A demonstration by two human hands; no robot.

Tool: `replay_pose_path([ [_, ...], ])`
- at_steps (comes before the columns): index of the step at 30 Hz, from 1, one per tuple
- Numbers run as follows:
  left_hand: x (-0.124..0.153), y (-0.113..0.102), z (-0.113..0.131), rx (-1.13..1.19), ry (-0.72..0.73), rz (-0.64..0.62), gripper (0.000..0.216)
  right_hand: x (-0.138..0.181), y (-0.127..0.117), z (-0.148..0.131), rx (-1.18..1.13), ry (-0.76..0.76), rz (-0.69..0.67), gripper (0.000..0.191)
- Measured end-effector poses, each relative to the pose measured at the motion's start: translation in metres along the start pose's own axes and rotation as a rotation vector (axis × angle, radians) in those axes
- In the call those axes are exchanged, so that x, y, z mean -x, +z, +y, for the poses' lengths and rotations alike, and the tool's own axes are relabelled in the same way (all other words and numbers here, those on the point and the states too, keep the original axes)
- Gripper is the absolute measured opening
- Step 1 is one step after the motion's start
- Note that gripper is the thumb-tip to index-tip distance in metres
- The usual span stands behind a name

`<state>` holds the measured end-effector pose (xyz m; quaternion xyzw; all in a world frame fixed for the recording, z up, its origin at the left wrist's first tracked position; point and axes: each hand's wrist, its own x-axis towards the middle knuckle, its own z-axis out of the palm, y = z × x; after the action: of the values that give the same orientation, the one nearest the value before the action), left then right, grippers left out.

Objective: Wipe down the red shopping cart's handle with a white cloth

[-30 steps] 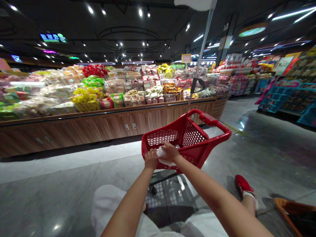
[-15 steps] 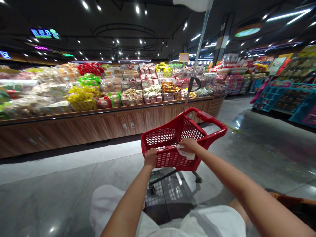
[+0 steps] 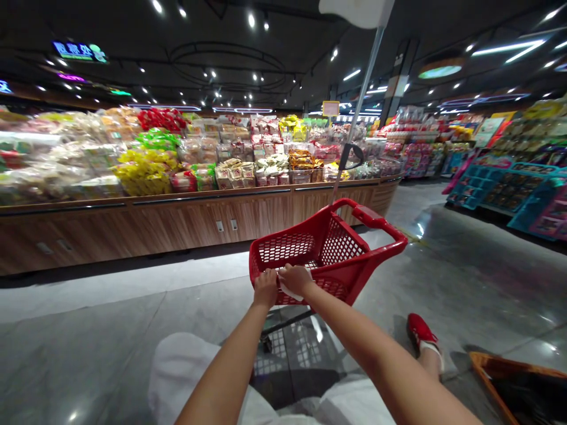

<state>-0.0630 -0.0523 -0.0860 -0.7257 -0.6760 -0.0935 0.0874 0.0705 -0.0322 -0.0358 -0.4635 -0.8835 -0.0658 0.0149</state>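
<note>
A red plastic shopping cart (image 3: 349, 242) with a perforated basket stands in front of me, its handle toward the right. My left hand (image 3: 266, 288) is closed over the near rim, close to the cart's left corner. Right beside it, my right hand (image 3: 296, 280) presses a white cloth or tissue (image 3: 290, 293) against the same rim. The cloth hangs partly down the basket's outer side, and the hand covers much of it. Through the lattice, the inside of the basket shows no goods.
A long wooden display counter (image 3: 199, 224) heaped with packaged foods runs behind the cart. At the right stand blue racks (image 3: 482, 183). An orange-brown crate (image 3: 487, 378) with dark contents sits at lower right, near a red shoe (image 3: 420, 330). A pole with a black loop (image 3: 352, 156) rises behind the cart.
My right hand has slid left along the near rim with the white cloth, up to my left hand. The left hand stays on the rim. A red shoe has come into view at right.
</note>
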Motion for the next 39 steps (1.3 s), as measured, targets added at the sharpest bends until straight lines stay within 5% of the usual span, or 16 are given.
replay_pose_path([
  [3,0.004,-0.002,-0.015,0.011,0.050,0.007,0.033,0.009,0.000,0.016,0.026,-0.026,-0.014,0.031],
  [11,-0.020,-0.003,-0.055,0.036,0.077,-0.065,0.036,0.117,-0.059,0.169,0.195,-0.075,0.003,0.037],
  [16,-0.033,0.009,-0.057,-0.002,-0.059,-0.036,0.045,0.139,-0.079,0.194,0.186,0.063,0.087,0.038],
  [19,-0.038,0.012,-0.028,-0.012,-0.127,0.083,0.051,0.124,-0.073,0.175,0.155,0.191,0.104,0.039],
  [24,-0.047,-0.019,0.059,0.117,0.110,0.165,0.053,0.079,-0.065,0.124,0.066,0.129,0.109,0.037],
  [27,-0.048,-0.046,0.089,0.182,0.271,0.288,0.049,0.070,-0.075,0.114,0.033,0.094,0.058,0.032],
  [33,-0.045,-0.085,0.092,0.310,0.217,0.299,0.046,0.113,-0.103,0.179,0.033,0.161,0.118,0.031],
  [39,-0.056,-0.114,0.159,0.413,0.398,0.206,0.043,0.118,-0.077,0.211,-0.170,0.177,0.389,0.032],
])
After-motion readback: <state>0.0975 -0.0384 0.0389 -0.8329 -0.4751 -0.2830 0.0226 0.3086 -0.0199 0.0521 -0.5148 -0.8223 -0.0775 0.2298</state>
